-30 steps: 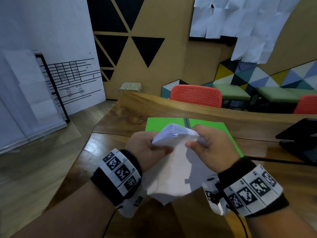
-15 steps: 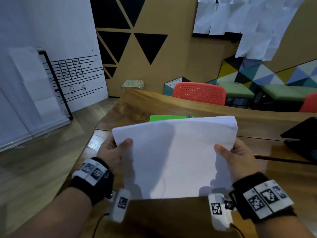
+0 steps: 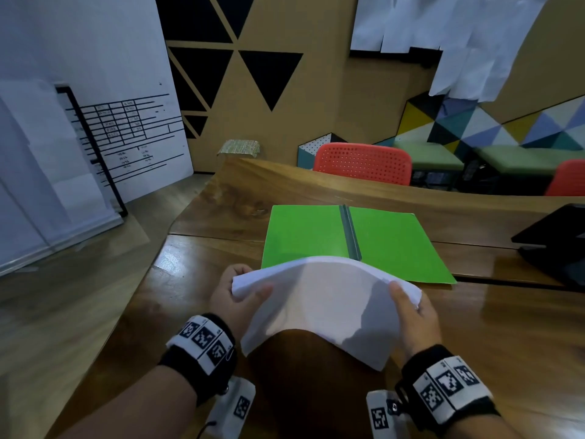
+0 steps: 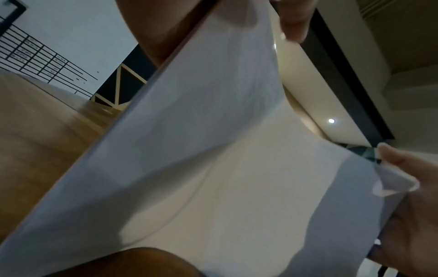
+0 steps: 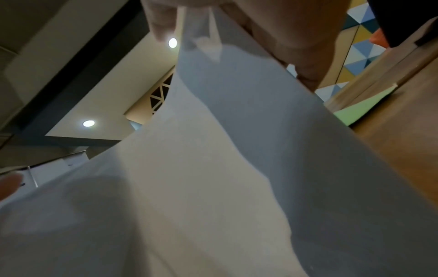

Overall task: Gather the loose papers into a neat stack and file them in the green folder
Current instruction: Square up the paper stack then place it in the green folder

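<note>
A stack of white papers [image 3: 323, 299] arches upward between my two hands above the wooden table [image 3: 506, 327]. My left hand [image 3: 235, 293] pinches its left edge, thumb on top. At the right edge my right hand [image 3: 411, 307] pinches the sheets the same way. Just beyond the papers the green folder [image 3: 392, 242] lies open and flat on the table, its dark spine up the middle. The stack's underside [image 4: 213, 168] fills the left wrist view, and the same papers [image 5: 213, 187] fill the right wrist view, with a corner of the folder [image 5: 360, 110] showing.
A black laptop-like object [image 3: 557, 245] sits at the table's right edge. Red chairs [image 3: 364, 163] stand behind the far edge. The table's left edge drops to the wooden floor [image 3: 63, 296], where a white board [image 3: 104, 122] leans.
The papers went from crumpled between close hands, to held upright and flat, to lowered and bowed into an arch. The folder is uncovered again.
</note>
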Motion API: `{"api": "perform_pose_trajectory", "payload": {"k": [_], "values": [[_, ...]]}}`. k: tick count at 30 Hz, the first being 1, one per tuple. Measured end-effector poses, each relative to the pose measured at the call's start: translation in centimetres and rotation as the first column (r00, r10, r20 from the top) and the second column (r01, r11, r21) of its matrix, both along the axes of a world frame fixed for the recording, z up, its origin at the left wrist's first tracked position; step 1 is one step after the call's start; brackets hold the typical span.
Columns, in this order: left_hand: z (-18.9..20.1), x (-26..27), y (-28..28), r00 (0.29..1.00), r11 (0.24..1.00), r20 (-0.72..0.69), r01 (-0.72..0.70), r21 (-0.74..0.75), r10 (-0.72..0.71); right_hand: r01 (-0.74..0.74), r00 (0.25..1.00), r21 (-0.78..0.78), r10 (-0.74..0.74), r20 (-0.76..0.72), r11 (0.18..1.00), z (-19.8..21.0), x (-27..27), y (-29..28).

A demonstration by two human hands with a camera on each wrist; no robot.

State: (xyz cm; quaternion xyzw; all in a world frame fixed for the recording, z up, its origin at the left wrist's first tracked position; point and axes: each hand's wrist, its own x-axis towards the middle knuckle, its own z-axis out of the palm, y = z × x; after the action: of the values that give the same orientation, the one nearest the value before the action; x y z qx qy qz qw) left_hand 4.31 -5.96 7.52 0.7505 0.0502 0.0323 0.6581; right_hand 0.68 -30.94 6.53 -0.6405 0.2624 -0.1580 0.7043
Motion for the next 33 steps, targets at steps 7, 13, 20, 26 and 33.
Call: {"api": "perform_pose_trajectory", "payload": {"k": [7,13,20,26,33], "values": [[0.6,1.5,-0.8,0.993,0.961,-0.047,-0.121,-0.248,0.113,0.016,0.999,-0.021,-0.016,-0.035,1.000,0.6,1.5,-1.2],[1.4,1.7,-0.8,0.991,0.922,-0.082,-0.126,-0.365,0.103,0.037,0.998,-0.006,-0.037,-0.047,0.999,1.1,1.9,-1.7],[0.9,2.5,-0.2,0.998,0.933,-0.005,-0.064,-0.355,0.067,-0.052,0.998,0.028,0.053,-0.038,0.998,2.1,2.1,-2.0],[-1.1,2.0,0.5,0.999,0.984,-0.019,0.024,-0.177,-0.028,-0.195,0.978,0.072,0.189,0.089,0.978,1.1,1.1,-1.8],[0.3,1.5,0.2,0.999,0.988,0.021,-0.035,-0.152,0.038,-0.043,0.992,0.008,0.042,0.120,0.999,1.7,1.2,-1.1]]}}
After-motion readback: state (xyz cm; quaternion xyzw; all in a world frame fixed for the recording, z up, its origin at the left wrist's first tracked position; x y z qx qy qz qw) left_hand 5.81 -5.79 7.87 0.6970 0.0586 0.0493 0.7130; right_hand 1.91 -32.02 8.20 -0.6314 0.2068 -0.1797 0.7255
